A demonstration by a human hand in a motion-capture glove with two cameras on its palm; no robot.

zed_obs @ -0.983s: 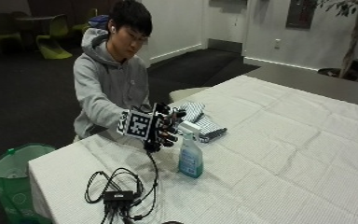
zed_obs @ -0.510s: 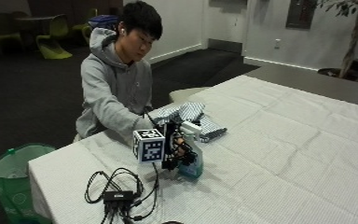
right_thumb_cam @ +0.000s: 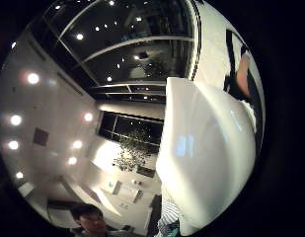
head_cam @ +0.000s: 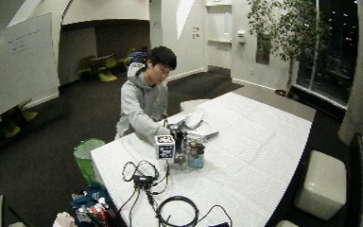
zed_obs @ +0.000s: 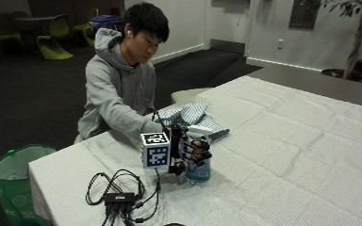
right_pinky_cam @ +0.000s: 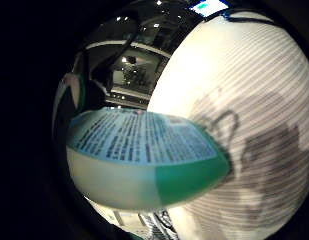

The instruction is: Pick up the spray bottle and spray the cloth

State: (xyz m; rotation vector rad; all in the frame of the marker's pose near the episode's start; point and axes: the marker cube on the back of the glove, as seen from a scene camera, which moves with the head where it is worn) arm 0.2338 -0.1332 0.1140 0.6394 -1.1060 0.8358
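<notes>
- Now upright on the bench (zed_obs: 281,155): spray bottle (zed_obs: 198,167), long axis vertical, white head up, nozzle direction unclear.
- Wrapped round its body: grip (zed_obs: 193,151), fingers curled.
- Just behind: striped cloth (zed_obs: 190,115).

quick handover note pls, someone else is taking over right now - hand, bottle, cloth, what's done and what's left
Gloved right hand: fingers curled round the spray bottle, which stands upright on the table.
Cloth: striped, crumpled, lying on the table just behind the bottle, towards the person.
Done: reach and grasp, as far as the outside view shows.
Left: lift the bottle, aim the nozzle at the cloth, spray.
The palm views show the bottle close against the palm; the trigger is not visible.
</notes>
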